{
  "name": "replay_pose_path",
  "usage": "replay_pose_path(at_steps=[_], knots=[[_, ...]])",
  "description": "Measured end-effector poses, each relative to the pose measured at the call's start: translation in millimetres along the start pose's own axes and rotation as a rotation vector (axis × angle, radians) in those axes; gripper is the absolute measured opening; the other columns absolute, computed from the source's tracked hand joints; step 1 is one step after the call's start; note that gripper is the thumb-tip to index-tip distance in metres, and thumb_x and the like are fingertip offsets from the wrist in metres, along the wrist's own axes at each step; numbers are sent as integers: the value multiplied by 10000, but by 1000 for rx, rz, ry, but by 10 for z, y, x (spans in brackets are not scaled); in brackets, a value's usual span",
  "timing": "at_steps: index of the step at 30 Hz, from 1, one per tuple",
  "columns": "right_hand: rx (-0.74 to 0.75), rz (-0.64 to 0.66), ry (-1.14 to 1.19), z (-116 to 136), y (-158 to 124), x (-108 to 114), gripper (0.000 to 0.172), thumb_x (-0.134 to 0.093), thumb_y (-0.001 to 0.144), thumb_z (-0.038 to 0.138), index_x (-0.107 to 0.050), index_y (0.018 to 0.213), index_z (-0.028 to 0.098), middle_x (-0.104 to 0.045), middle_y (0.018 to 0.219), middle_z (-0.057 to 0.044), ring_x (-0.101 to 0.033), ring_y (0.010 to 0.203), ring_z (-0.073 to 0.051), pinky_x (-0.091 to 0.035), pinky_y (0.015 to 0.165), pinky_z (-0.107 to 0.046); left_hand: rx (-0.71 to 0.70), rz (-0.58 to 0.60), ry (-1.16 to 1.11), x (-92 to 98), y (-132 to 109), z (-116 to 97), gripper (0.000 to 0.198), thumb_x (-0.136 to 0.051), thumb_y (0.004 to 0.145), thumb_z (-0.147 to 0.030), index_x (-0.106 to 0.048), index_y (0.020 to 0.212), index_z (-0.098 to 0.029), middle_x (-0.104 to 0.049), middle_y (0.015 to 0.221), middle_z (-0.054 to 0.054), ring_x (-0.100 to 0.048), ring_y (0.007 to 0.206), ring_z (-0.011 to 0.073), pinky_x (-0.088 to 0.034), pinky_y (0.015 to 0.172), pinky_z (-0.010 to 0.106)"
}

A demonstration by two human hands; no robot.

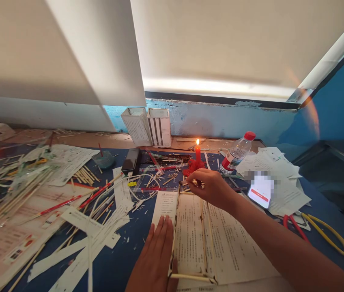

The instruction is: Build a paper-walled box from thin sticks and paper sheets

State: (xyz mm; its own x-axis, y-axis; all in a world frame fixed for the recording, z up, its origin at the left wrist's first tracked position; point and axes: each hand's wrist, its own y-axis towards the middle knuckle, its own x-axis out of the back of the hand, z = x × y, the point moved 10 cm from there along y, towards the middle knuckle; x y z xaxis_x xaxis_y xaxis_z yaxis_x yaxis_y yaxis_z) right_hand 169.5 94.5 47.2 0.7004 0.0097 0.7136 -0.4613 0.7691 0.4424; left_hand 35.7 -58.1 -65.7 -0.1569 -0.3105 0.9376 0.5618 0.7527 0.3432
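A long frame of thin sticks (pixel 203 227) with dark joints lies on printed paper (pixel 235 247) in front of me. My left hand (pixel 156 251) rests flat along the frame's left side, fingers stretched out and pointing away. Over the frame's far left corner, my right hand (pixel 207 184) has its fingers pinched together; what they hold, if anything, is too small to tell. Just beyond that hand a lit red candle (pixel 198 154) stands upright in a lump of melted red wax (pixel 194 165).
A red-capped bottle (pixel 235 154), a lit phone (pixel 259 190) and yellow-handled scissors (pixel 330 235) are at the right. Two paper boxes (pixel 159 127) stand at the back. A black device (pixel 131 160), a small bowl (pixel 104 159), paper strips (pixel 83 243) and loose sticks (pixel 85 175) are at the left.
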Motion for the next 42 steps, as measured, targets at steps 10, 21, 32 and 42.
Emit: replay_pose_path(at_steps=[10,21,32,42], knots=[[65,57,8,89,-48,-74,137,-621,931,130,-746,960,178,-725,885,-41,-657,762,-137,-547,737,-291,2,-1,19,-18,35,7,781,-480,977,-249,-122,1613,26,-480,1582,218,-411,1497,324,-516,1110,490],[179,236,162,546,-321,-119,194,-620,911,78,-721,1010,210,-751,967,-52,-695,867,-158,-580,799,-308,-2,18,-9,26,27,-17,816,-492,975,-256,-80,1615,38,-443,1598,246,-369,1515,349,-501,1120,506],[213,391,292,881,-626,-252,262,-627,874,70,-726,1070,214,-774,989,-42,-718,897,-156,-566,821,-262,35,-27,-58,80,41,-9,775,-484,970,-194,-116,1618,19,-434,1613,235,-314,1545,324,-414,1185,489],[175,397,477,929,-589,-40,155,-652,921,133,-743,1034,190,-786,962,-55,-711,837,-141,-573,748,-231,-25,-19,-52,22,-12,-21,753,-367,1037,-413,-171,1607,38,-402,1615,286,-320,1534,375,-426,1165,518]])
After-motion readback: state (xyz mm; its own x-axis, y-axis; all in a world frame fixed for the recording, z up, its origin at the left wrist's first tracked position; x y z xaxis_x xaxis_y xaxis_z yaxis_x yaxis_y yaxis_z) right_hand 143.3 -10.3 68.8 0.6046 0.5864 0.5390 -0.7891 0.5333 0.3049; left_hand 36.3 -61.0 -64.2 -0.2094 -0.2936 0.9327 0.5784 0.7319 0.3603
